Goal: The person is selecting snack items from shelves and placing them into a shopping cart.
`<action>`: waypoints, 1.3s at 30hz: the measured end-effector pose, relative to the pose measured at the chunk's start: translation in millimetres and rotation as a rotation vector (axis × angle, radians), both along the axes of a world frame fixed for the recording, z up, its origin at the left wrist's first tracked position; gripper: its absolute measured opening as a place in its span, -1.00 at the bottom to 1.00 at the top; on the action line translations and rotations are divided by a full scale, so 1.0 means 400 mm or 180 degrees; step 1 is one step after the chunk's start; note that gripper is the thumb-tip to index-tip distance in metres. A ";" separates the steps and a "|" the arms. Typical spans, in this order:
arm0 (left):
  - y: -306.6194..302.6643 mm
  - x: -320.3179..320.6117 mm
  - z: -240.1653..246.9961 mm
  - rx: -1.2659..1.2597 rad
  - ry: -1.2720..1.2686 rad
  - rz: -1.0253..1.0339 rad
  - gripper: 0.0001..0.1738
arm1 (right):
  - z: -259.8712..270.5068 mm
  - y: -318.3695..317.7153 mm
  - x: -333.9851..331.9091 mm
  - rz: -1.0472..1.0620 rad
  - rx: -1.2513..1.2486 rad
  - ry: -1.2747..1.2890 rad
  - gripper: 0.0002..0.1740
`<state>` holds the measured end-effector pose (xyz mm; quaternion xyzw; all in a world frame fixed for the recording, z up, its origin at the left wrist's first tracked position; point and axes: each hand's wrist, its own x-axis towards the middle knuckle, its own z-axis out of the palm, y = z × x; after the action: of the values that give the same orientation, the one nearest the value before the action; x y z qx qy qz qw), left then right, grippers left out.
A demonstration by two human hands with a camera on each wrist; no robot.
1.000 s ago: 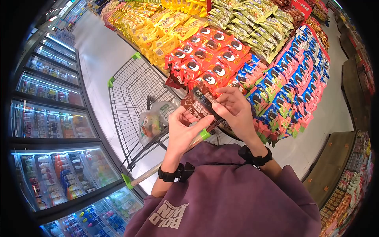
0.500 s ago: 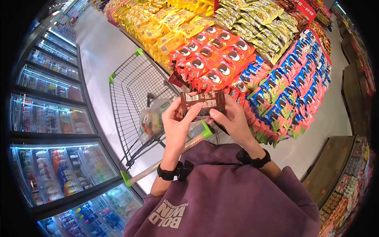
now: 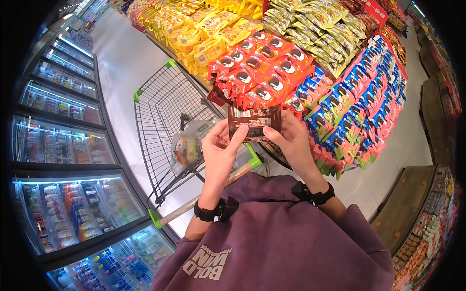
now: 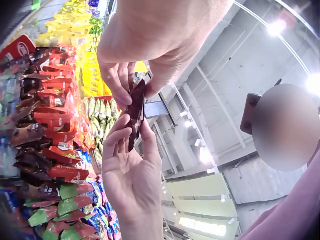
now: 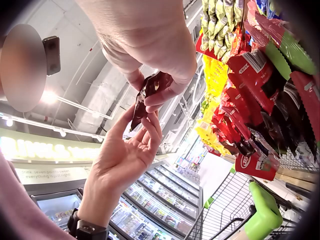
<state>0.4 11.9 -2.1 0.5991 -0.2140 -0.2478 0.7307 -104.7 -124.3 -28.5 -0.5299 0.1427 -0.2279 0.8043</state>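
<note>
A dark brown packet (image 3: 253, 124) with a barcode and small print is held up in front of the chest. My left hand (image 3: 219, 151) pinches its left end, thumb on the printed face. The right end is gripped by my right hand (image 3: 290, 142), thumb also on the near face. In the left wrist view the packet (image 4: 136, 114) shows edge-on between both hands. The right wrist view has the packet (image 5: 150, 95) tilted, fingers of both hands on it. Fingertips behind the packet are partly hidden in the head view.
Red packets (image 3: 264, 72), yellow packets (image 3: 204, 36), green packets (image 3: 315, 29) and blue-pink packets (image 3: 357, 97) are heaped ahead. A cart (image 3: 167, 102) holding a plastic bag (image 3: 188, 148) stands at the left. Glass-door coolers (image 3: 73, 208) line the far left; shelving (image 3: 407, 199) is at the right.
The packet was tilted with the right fingers raised at its top; it then turned level between both hands. Since then it has shifted slightly right and up.
</note>
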 end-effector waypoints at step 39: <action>-0.038 0.008 -0.019 0.0236 -0.0555 0.0408 -0.83 | -0.028 -0.037 -0.016 -0.0822 -0.0164 -0.0241 -0.90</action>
<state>3.5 -3.2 -9.8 0.6574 -0.2288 -0.1553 0.7009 -111.2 -139.0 -39.6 -0.5186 0.1734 -0.3529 0.7592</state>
